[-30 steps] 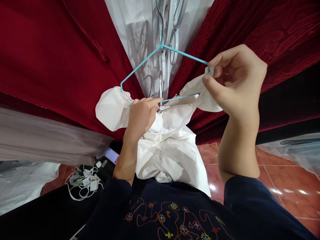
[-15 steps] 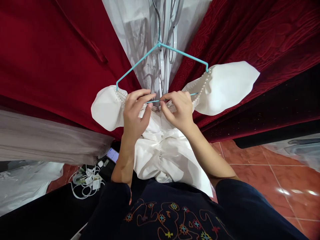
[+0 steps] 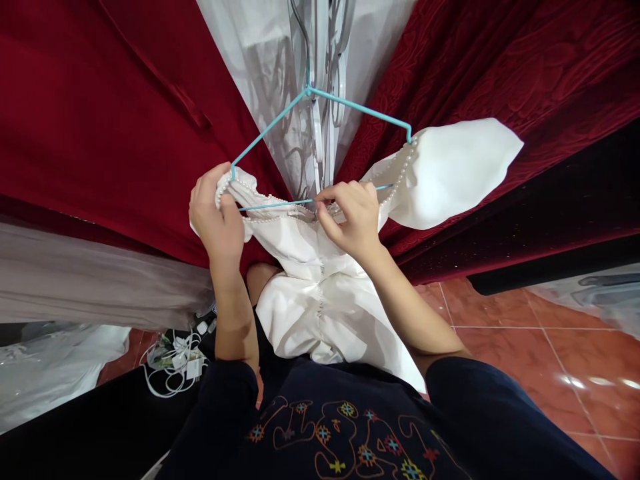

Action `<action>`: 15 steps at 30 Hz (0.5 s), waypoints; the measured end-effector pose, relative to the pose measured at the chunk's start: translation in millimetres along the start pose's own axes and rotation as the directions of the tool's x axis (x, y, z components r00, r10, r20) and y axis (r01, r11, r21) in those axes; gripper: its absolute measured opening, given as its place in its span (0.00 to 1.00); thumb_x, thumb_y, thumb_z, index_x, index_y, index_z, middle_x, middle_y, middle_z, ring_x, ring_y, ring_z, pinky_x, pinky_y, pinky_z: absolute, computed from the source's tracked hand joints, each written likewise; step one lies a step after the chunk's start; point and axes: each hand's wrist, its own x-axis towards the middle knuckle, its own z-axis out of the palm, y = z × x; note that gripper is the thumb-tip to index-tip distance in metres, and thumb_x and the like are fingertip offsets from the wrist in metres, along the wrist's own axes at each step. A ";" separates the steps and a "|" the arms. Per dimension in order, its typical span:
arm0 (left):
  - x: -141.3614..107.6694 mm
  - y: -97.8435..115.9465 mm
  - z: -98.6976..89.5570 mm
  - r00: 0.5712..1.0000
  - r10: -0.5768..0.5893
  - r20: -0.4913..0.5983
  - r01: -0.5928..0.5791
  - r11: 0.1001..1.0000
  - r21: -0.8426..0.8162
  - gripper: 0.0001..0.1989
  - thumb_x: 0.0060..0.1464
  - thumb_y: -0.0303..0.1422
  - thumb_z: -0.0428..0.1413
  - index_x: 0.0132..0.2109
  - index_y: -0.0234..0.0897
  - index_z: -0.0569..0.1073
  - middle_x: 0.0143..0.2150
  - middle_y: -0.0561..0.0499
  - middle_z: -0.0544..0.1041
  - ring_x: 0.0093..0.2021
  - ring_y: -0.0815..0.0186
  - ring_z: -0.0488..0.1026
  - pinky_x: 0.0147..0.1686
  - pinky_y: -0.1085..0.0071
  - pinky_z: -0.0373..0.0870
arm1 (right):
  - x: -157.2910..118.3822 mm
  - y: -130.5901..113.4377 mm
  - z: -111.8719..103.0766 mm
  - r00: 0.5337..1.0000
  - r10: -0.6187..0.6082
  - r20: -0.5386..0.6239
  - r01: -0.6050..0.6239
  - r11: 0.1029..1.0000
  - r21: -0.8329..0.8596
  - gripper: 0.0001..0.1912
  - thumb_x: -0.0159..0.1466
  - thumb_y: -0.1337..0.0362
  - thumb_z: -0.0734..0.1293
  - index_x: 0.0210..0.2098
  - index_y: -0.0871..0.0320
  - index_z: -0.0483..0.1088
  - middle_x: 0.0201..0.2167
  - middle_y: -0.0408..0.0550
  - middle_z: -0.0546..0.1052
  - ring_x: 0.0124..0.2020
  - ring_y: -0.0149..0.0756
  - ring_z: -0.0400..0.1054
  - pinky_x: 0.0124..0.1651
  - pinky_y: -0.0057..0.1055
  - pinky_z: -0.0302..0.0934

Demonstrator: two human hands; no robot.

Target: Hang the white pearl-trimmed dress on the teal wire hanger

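Note:
A white dress (image 3: 295,313) with pearl-edged straps and puffed sleeves hangs in front of me on a light blue hanger (image 3: 360,107). My left hand (image 3: 216,213) is closed around the beaded strap and sleeve at the hanger's left end. At the middle of the hanger's bottom bar, my right hand (image 3: 350,217) pinches the bar between thumb and fingers, just above the neckline. The right puffed sleeve (image 3: 460,173) spreads out free beyond the hanger's right end. Gathered fabric runs down the dress's middle toward my body.
Dark red drapes (image 3: 125,100) hang on both sides. White hanger hooks and a metal rack (image 3: 325,100) stand between them. Tangled white cables (image 3: 180,363) and chargers lie on a black surface at lower left. Red floor tiles (image 3: 500,320) show at right.
My left hand has moved left from the middle of the bar to the left strap and sleeve, which now bunches under it. The right hand stays on the bar.

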 end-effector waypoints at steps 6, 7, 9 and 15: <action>29.6 -31.3 -23.8 0.983 -0.005 -0.184 -0.029 0.983 -0.181 0.22 0.61 0.15 0.41 0.49 0.34 0.76 0.45 0.51 0.79 0.47 0.65 0.78 0.52 0.62 0.76 | 1.2 -2.1 -1.8 1.000 0.006 0.018 -0.007 0.999 0.044 0.07 0.71 0.63 0.62 0.38 0.54 0.73 0.33 0.44 0.79 0.35 0.36 0.69 0.45 0.39 0.53; 32.6 -39.8 -27.7 0.973 -0.019 -0.232 -0.028 0.980 -0.199 0.21 0.62 0.16 0.40 0.48 0.34 0.75 0.45 0.50 0.78 0.45 0.65 0.78 0.52 0.61 0.76 | 1.3 -2.3 -1.9 1.000 0.008 0.021 -0.009 0.998 0.063 0.07 0.71 0.63 0.63 0.38 0.54 0.73 0.33 0.44 0.79 0.36 0.36 0.69 0.45 0.39 0.53; 33.0 -56.8 -33.8 0.949 -0.042 -0.311 -0.015 0.984 -0.179 0.19 0.63 0.18 0.41 0.49 0.35 0.74 0.46 0.50 0.77 0.47 0.64 0.77 0.54 0.59 0.76 | 1.3 -2.7 -1.7 1.000 0.015 0.025 -0.018 0.994 0.108 0.07 0.71 0.64 0.63 0.38 0.54 0.73 0.33 0.44 0.79 0.36 0.36 0.70 0.45 0.38 0.53; -16.8 -78.6 -29.5 0.970 -0.155 -0.186 0.133 0.983 -0.129 0.08 0.65 0.36 0.55 0.49 0.43 0.75 0.47 0.56 0.80 0.50 0.61 0.77 0.58 0.56 0.75 | 1.6 -3.7 4.2 1.000 0.009 0.000 -0.009 0.983 0.183 0.06 0.71 0.63 0.64 0.38 0.55 0.73 0.34 0.43 0.79 0.36 0.34 0.70 0.45 0.37 0.53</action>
